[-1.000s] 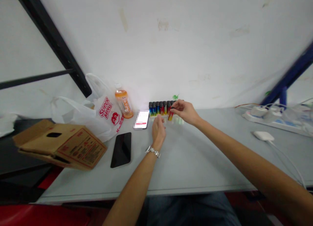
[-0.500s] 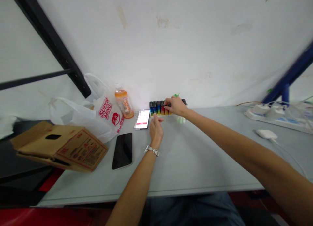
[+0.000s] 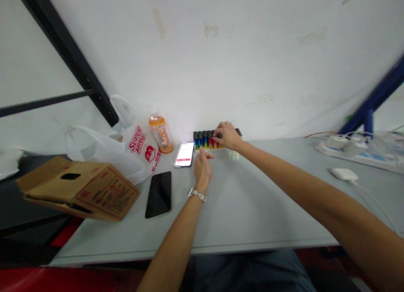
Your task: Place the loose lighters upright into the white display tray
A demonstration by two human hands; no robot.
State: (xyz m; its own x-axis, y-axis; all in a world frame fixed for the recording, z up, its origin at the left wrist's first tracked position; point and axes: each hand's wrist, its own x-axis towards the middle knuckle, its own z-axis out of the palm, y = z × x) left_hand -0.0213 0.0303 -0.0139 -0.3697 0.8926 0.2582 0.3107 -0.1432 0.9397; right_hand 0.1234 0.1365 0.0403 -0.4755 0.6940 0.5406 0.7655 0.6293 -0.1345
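Observation:
A row of small bottles with black caps [image 3: 205,139], blue, green, red and yellow, stands against the wall at the back of the grey table. My right hand [image 3: 227,135] reaches over the right part of the row, with its thumb and fingertips pinched around a black cap. Part of the row is hidden behind this hand. My left hand [image 3: 203,166], wearing a silver bracelet [image 3: 197,195], is held just in front of the left end of the row, fingers apart and nothing in them.
A lit phone [image 3: 184,154] and a dark phone [image 3: 158,195] lie left of my left hand. Beyond them are an orange bottle [image 3: 161,134], a white plastic bag [image 3: 135,147] and a cardboard box [image 3: 104,193]. A power strip [image 3: 362,151] and a white charger [image 3: 344,173] are at the right.
The fingers of my right hand have shifted slightly at the caps. My left thumb and finger have moved a little to the right.

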